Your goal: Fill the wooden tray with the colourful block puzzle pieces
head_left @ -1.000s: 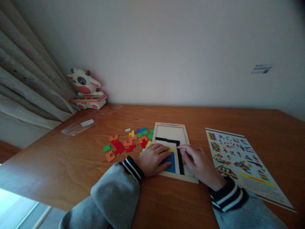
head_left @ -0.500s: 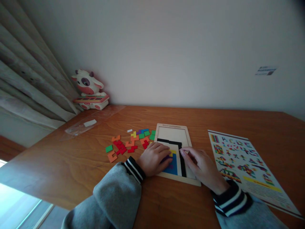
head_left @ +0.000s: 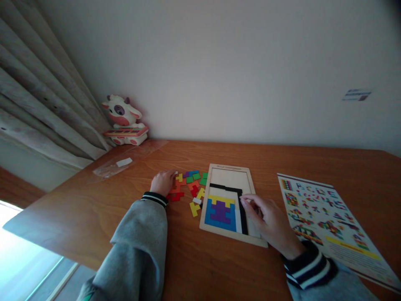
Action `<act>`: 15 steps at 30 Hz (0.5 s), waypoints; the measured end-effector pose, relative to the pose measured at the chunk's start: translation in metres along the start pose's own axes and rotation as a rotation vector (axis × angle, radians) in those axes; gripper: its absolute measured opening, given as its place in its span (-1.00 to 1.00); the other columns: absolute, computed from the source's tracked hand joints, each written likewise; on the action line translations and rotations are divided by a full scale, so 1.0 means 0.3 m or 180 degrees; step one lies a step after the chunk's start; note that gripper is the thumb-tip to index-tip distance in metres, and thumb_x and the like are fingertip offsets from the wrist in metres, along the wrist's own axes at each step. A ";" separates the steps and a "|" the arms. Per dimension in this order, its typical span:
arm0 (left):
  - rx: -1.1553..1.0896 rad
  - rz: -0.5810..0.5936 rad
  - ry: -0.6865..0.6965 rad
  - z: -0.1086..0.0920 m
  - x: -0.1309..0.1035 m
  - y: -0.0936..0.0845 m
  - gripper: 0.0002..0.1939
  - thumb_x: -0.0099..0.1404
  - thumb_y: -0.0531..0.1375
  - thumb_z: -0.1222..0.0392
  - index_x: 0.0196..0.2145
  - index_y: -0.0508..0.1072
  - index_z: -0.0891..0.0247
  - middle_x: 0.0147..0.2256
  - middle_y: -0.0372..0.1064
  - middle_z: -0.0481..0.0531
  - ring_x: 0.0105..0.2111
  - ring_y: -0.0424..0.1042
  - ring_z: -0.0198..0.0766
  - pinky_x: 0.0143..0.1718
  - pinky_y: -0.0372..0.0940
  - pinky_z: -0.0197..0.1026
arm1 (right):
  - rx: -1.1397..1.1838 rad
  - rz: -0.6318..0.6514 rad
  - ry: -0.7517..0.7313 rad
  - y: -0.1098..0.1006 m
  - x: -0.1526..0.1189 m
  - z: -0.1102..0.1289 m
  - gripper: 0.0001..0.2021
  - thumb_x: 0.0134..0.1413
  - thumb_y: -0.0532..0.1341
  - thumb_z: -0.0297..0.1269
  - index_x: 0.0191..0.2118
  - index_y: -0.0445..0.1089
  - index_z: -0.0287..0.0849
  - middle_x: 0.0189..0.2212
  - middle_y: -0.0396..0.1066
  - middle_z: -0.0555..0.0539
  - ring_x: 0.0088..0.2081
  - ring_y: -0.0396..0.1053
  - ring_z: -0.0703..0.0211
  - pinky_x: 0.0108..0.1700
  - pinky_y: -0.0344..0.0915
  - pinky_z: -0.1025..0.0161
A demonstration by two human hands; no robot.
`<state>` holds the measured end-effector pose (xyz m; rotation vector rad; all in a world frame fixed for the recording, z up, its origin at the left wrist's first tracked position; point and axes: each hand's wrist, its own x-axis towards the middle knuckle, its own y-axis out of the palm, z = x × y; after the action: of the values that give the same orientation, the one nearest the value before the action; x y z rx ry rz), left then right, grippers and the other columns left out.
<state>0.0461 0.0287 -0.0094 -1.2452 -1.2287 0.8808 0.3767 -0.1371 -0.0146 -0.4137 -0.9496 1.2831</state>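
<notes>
The wooden tray (head_left: 203, 228) lies flat on the table with its lower part filled by blue pieces (head_left: 230, 228), purple pieces (head_left: 220, 213) and a yellow row (head_left: 232, 201). White and black pieces (head_left: 243, 217) border these. My right hand (head_left: 269, 221) rests over the tray's right side, thumb and index finger pinched by the black border; whatever they hold is too small to make out. Left of the tray, my left hand (head_left: 162, 183) reaches over loose pieces, its closed fingertips at a small white puzzle piece (head_left: 176, 172).
Loose red (head_left: 177, 197), green (head_left: 196, 177) and yellow pieces (head_left: 194, 209) lie between my left hand and the tray. A printed pattern sheet (head_left: 332, 225) is at the right. Clear plastic wrapping (head_left: 108, 170) and a cow toy (head_left: 123, 121) stand at the back left.
My left hand has left the tray and moved left to the loose pieces, uncovering the blue, purple and yellow pieces. My right hand stays by the black border. The view has shifted slightly.
</notes>
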 end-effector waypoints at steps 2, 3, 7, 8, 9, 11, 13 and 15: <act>0.0010 -0.0007 -0.0082 0.000 -0.001 -0.006 -0.67 0.45 0.00 0.07 -0.12 0.56 0.11 -0.14 0.56 0.07 -0.13 0.51 -0.11 -0.05 0.33 -0.16 | 0.0034 -0.0031 0.0037 0.002 -0.001 -0.004 -0.67 0.32 0.04 -0.01 -0.11 0.45 -0.07 -0.43 0.47 -0.02 -0.41 0.38 0.11 -0.25 0.29 0.13; 0.0006 -0.0015 -0.0106 -0.004 -0.002 -0.010 -0.67 0.45 0.01 0.05 -0.14 0.57 0.11 -0.15 0.56 0.07 -0.14 0.52 -0.11 -0.07 0.33 -0.16 | 0.0053 -0.0052 0.0080 0.003 -0.001 -0.006 -0.67 0.32 0.05 0.00 -0.10 0.45 -0.07 -0.42 0.48 -0.03 -0.40 0.39 0.11 -0.25 0.29 0.13; -0.0063 -0.0085 -0.0082 -0.024 -0.009 -0.021 -0.69 0.44 0.03 0.04 -0.14 0.55 0.13 -0.16 0.56 0.07 -0.14 0.52 -0.12 -0.11 0.33 -0.19 | 0.0260 -0.0113 0.0320 0.003 -0.001 -0.015 -0.65 0.30 0.05 0.02 -0.08 0.43 -0.09 -0.39 0.49 -0.04 -0.38 0.41 0.10 -0.29 0.31 0.16; -0.0124 -0.0107 -0.0086 -0.027 -0.010 -0.023 -0.70 0.43 0.05 0.03 -0.12 0.54 0.14 -0.16 0.56 0.06 -0.15 0.52 -0.12 -0.13 0.33 -0.20 | 0.0323 -0.0126 0.0368 0.003 0.000 -0.015 -0.65 0.30 0.05 0.02 -0.08 0.42 -0.10 -0.40 0.48 -0.04 -0.38 0.41 0.11 -0.30 0.32 0.17; -0.0215 -0.0124 -0.0104 -0.028 -0.011 -0.023 -0.71 0.42 0.07 0.03 -0.11 0.54 0.14 -0.17 0.56 0.05 -0.16 0.53 -0.13 -0.15 0.34 -0.21 | 0.0373 -0.0135 0.0403 0.002 0.001 -0.016 -0.65 0.31 0.04 0.02 -0.08 0.42 -0.10 -0.40 0.48 -0.04 -0.39 0.41 0.12 -0.32 0.32 0.18; -0.0450 -0.0177 -0.0129 -0.025 -0.011 -0.019 -0.73 0.38 0.12 0.03 -0.10 0.53 0.16 -0.19 0.57 0.05 -0.18 0.53 -0.14 -0.18 0.35 -0.22 | 0.0415 -0.0160 0.0440 0.001 0.003 -0.016 -0.65 0.31 0.04 0.02 -0.08 0.41 -0.11 -0.41 0.48 -0.05 -0.40 0.41 0.13 -0.34 0.32 0.19; -0.0656 -0.0265 -0.0084 -0.019 -0.006 -0.012 -0.76 0.34 0.17 0.08 -0.13 0.53 0.20 -0.22 0.56 0.05 -0.20 0.53 -0.14 -0.17 0.36 -0.22 | 0.0422 -0.0165 0.0431 0.000 0.004 -0.017 -0.65 0.31 0.04 0.01 -0.08 0.41 -0.12 -0.40 0.48 -0.06 -0.39 0.41 0.13 -0.33 0.33 0.19; -0.0736 -0.0353 0.0005 -0.018 -0.002 -0.005 -0.80 0.32 0.18 0.14 -0.15 0.53 0.21 -0.22 0.55 0.05 -0.20 0.52 -0.17 -0.14 0.38 -0.22 | 0.0425 -0.0162 0.0409 0.001 0.004 -0.018 -0.65 0.31 0.05 0.01 -0.08 0.42 -0.12 -0.39 0.49 -0.07 -0.38 0.42 0.13 -0.31 0.34 0.19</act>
<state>0.0510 0.0270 -0.0076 -1.3446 -1.4147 0.6707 0.3808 -0.1346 -0.0177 -0.3612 -0.7575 1.2505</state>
